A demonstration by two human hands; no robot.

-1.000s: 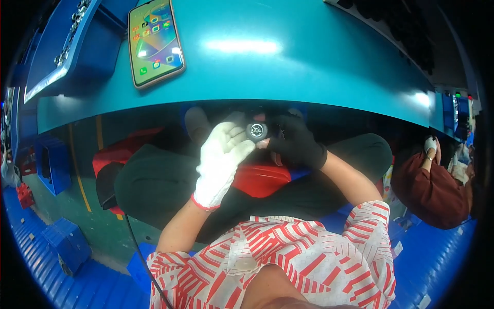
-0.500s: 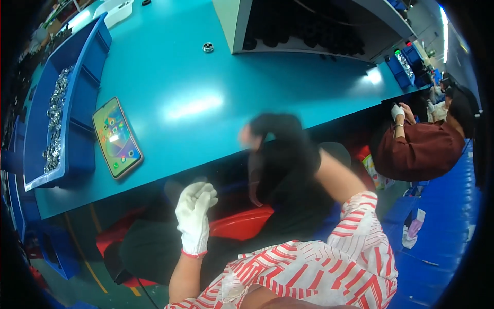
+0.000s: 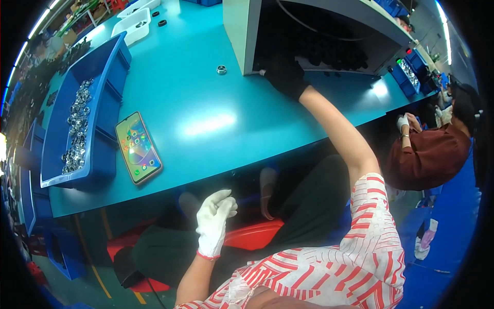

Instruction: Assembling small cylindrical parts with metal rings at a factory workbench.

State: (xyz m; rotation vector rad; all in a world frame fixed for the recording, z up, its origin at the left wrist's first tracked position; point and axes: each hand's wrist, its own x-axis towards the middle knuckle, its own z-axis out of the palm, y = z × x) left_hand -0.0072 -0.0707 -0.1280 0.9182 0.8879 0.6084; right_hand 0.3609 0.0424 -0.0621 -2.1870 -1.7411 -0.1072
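Note:
My left hand [image 3: 215, 213], in a white glove with a red cuff edge, hangs over my lap in front of the table edge. Its fingers are curled in, and nothing shows in them. My right hand [image 3: 284, 77] wears a black glove with a bare fingertip showing. It reaches to the near lower left of the opening in a grey-white box [image 3: 235, 38] on the table. Dark round parts [image 3: 329, 51] lie inside that box; against them the right fingers are mostly lost, and any hold is hidden. A small silver ring-like part [image 3: 221, 70] lies left of the box.
A blue bin [image 3: 105, 98] of shiny metal parts [image 3: 78, 126] stands at the left of the teal table [image 3: 180, 92]. Beside it lies a lit phone [image 3: 138, 148]. White trays [image 3: 135, 26] sit at the far left. A person in dark red [image 3: 429, 157] sits to the right.
My right hand has moved forward from over the near table edge to the box opening. My left hand stays curled over my lap. The whole view has shifted slightly.

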